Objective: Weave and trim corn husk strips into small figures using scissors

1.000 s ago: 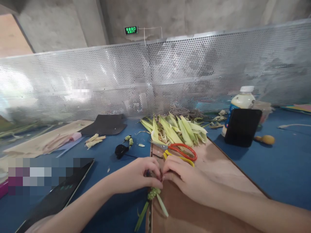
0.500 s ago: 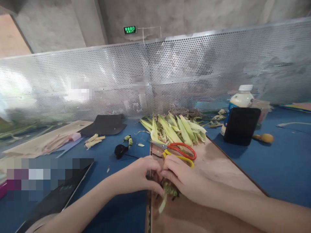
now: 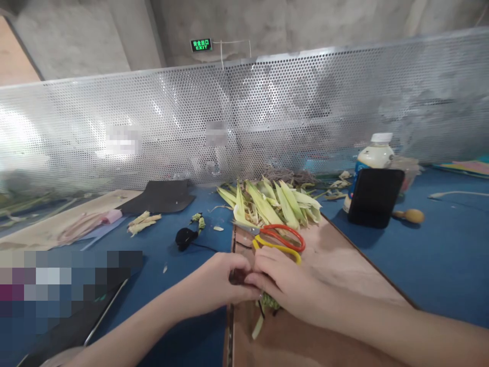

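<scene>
My left hand and my right hand meet over the left edge of a wooden board, fingertips pinched together. Between them they grip a small green braided husk piece, partly hidden under my right fingers. A pale strip end and dark thread ends hang below it. Just beyond my right hand lie scissors with one red and one yellow handle. Green corn husks are heaped at the far end of the board.
Left of the board are a black thread ball, dry husk scraps and black paper. A phone leans against a bottle at right, near a wooden-handled tool. A perforated metal screen stands behind.
The braided piece has swung from below my left hand to under my right hand, and its long green tail is out of sight. My fingers have drawn closer together.
</scene>
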`<state>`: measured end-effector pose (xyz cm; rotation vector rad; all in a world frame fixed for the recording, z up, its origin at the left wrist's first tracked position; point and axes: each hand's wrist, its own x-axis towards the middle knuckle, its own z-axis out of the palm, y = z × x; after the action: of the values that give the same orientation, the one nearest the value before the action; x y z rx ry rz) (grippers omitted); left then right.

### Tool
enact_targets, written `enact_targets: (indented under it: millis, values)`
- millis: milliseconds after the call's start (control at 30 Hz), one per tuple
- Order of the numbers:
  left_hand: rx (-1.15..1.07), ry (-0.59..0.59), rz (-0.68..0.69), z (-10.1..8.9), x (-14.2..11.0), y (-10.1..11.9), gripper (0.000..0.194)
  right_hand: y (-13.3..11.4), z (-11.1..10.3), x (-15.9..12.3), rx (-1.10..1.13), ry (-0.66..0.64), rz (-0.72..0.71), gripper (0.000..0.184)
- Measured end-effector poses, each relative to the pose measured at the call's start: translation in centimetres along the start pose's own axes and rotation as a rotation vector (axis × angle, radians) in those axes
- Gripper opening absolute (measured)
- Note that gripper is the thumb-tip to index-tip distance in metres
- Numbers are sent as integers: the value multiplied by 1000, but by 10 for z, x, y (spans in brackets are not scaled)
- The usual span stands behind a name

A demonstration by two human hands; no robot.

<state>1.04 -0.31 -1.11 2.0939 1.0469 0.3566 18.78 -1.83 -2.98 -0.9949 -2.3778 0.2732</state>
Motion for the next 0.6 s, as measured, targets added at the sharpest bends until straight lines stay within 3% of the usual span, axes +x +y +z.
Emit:
enact_targets:
  millis: [267,367,500,600]
  values:
    - [-16,-9,29,2,1,1,30,3,3,0,-1,-42,8,27]
    - [-20,2,1,0,0,2,27,6,1,1,-31,23,36,26]
    - [-43,14,-49,-3,-1,2,26,24,-4,5,-239,227,160,9]
    - [-67,13,-50,-5,-1,0,28,47,-5,5,-452,153,225,25]
